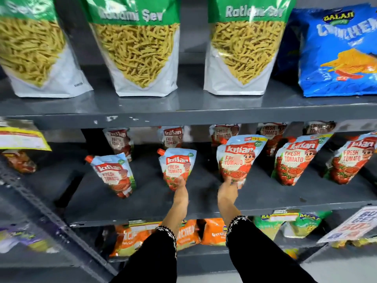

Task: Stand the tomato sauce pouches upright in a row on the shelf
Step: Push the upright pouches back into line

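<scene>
Several red and blue tomato sauce pouches stand in a front row on the dark grey middle shelf [142, 205], with more behind them. My left hand [180, 183] grips the bottom of the second front pouch [177, 164], which stands upright. My right hand [229, 183] holds the lower edge of the third front pouch [237, 160], which stands upright with another pouch close behind it. The leftmost front pouch [114, 174] tilts left, free of both hands. Two more front pouches [293, 160] [349, 158] stand to the right.
The upper shelf [183, 108] carries large green-topped sev bags [138, 48] and a blue chips bag [338, 52]. Orange snack packs [189, 233] fill the shelf below. A slanted metal upright [51, 217] crosses at the left. A price sign [357, 225] hangs at the lower right.
</scene>
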The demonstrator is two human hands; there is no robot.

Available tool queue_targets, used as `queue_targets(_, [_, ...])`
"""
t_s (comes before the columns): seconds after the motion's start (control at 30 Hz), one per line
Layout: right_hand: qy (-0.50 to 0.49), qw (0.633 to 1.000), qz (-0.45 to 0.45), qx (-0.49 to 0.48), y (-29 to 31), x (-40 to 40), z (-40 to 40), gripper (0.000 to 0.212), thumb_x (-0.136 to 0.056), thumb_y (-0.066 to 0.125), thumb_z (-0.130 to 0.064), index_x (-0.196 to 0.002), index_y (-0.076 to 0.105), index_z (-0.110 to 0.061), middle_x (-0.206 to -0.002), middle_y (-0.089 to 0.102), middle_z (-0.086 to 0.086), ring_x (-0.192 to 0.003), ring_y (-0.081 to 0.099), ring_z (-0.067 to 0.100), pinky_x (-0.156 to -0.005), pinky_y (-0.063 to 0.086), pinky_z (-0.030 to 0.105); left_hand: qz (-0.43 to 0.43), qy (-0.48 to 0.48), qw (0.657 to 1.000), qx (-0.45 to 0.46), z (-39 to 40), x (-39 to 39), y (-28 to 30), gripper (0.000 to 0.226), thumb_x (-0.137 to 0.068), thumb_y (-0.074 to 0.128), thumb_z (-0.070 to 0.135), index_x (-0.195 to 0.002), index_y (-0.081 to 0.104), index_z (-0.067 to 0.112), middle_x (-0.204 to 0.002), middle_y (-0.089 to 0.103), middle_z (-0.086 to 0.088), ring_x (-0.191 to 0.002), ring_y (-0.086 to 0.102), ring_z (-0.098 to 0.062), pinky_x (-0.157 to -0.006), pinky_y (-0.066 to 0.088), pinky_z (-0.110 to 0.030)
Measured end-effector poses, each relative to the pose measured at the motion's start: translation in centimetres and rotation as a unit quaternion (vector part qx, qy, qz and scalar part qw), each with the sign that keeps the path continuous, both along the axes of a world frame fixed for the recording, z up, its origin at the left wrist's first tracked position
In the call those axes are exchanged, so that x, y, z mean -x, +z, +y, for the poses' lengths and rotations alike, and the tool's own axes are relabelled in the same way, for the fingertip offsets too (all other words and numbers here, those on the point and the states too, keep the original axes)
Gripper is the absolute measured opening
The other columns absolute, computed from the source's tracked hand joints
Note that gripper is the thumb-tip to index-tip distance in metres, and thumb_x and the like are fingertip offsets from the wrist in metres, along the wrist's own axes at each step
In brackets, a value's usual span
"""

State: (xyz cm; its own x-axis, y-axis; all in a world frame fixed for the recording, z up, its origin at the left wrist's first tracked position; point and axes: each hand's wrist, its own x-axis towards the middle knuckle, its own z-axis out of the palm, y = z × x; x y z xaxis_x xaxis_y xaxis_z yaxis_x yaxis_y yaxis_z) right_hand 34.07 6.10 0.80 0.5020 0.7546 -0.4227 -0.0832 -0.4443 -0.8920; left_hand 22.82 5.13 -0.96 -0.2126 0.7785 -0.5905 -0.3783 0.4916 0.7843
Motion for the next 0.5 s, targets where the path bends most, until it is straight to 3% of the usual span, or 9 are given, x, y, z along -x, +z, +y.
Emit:
queue_targets(0.1, [0.054,0.992,0.113,-0.004,-1.2,4.3,0.8,0.067,-0.089,0.030,-0.063,-0.112,0.062,-0.008,-0.106,0.063,0.014,-0.097,0.061,0.033,-0.085,0.047,0.038,0.037,-0.009,0.999,-0.004,-0.5,3.9,-0.6,0.073,-0.089,0.026,0.065,-0.139,0.043,0.013,-0.131,0.053,-0.008,-0.113,0.055,-0.024,-0.090,0.044,-0.035])
queue_targets(0.17, [0.070,0.981,0.181,0.007,0.2,6.6,0.0,0.061,-0.094,0.031,-0.055,-0.121,0.057,-0.007,-0.092,0.067,0.010,-0.079,0.062,0.021,-0.077,0.049,0.035,0.040,0.000,0.999,-0.019,-0.2,6.3,-0.1,0.077,-0.089,0.024,0.066,-0.139,0.044,0.011,-0.138,0.052,-0.010,-0.123,0.051,-0.027,-0.103,0.039,-0.037])
queue_targets(0.23, [0.106,0.972,0.210,0.023,1.7,8.2,-0.9,0.051,-0.100,0.027,-0.042,-0.121,0.055,-0.005,-0.066,0.064,0.004,-0.059,0.059,0.015,-0.067,0.046,0.028,0.029,0.003,0.999,-0.026,0.4,8.3,0.7,0.079,-0.088,0.024,0.066,-0.145,0.034,0.013,-0.150,0.039,-0.008,-0.136,0.039,-0.027,-0.114,0.030,-0.040])
queue_targets(0.27, [0.114,0.972,0.203,0.018,1.9,8.7,-0.9,0.052,-0.100,0.026,-0.040,-0.128,0.052,-0.004,-0.073,0.065,0.006,-0.067,0.061,0.017,-0.072,0.046,0.029,0.021,-0.001,0.999,-0.027,0.6,9.1,1.1,0.081,-0.088,0.024,0.067,-0.148,0.029,0.013,-0.153,0.033,-0.007,-0.139,0.035,-0.027,-0.116,0.027,-0.041])
queue_targets(0.3, [0.111,0.973,0.203,0.008,2.3,9.2,-1.1,0.054,-0.100,0.027,-0.039,-0.135,0.045,-0.002,-0.094,0.068,0.010,-0.086,0.063,0.024,-0.083,0.046,0.033,0.013,-0.008,1.000,-0.027,0.7,9.6,1.7,0.081,-0.088,0.024,0.067,-0.149,0.025,0.014,-0.156,0.029,-0.007,-0.141,0.032,-0.027,-0.116,0.026,-0.041])
queue_targets(0.37, [0.099,0.972,0.215,0.000,2.9,9.5,-1.2,0.057,-0.100,0.028,-0.039,-0.140,0.039,0.001,-0.138,0.052,0.018,-0.126,0.050,0.035,-0.103,0.039,0.040,-0.002,-0.029,0.999,-0.033,0.7,9.8,2.6,0.080,-0.089,0.022,0.066,-0.150,0.019,0.015,-0.158,0.021,-0.007,-0.143,0.026,-0.027,-0.117,0.023,-0.040])
queue_targets(0.43, [0.106,0.971,0.213,-0.002,2.9,9.8,-0.9,0.057,-0.100,0.027,-0.040,-0.140,0.039,-0.001,-0.147,0.042,0.017,-0.129,0.047,0.035,-0.108,0.034,0.041,-0.010,-0.060,0.997,-0.045,0.6,9.9,3.3,0.076,-0.091,0.018,0.063,-0.150,0.019,0.014,-0.159,0.019,-0.007,-0.145,0.022,-0.026,-0.118,0.018,-0.039])
queue_targets(0.5, [0.137,0.968,0.208,0.001,3.0,10.0,-0.6,0.058,-0.100,0.024,-0.043,-0.139,0.041,-0.004,-0.147,0.043,0.015,-0.113,0.056,0.033,-0.108,0.035,0.042,-0.014,-0.087,0.995,-0.057,0.6,9.8,3.6,0.073,-0.093,0.014,0.061,-0.149,0.024,0.015,-0.158,0.022,-0.006,-0.145,0.023,-0.023,-0.119,0.015,-0.039])
